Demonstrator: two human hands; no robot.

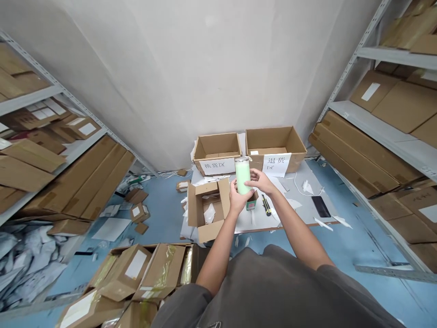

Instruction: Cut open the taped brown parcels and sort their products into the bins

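Observation:
A light green tumbler (242, 175) with a silvery rim stands upright in the air above the table, held between both hands. My left hand (238, 199) wraps round its lower left side. From the right, my right hand (261, 181) grips it with the thumb against its front. Just below and behind the hands is a small green box (251, 202), partly hidden. A yellow and black utility knife (266, 206) lies to its right. Left of the hands sits an open cardboard box (191, 205) with flaps spread and white paper inside.
Two labelled open cartons, a left one (201, 167) and a right one (299, 157), stand at the table's back. A phone (321, 207) lies near the right edge. A large carton of parcels (136, 264) is at lower left. Loaded shelves flank both sides.

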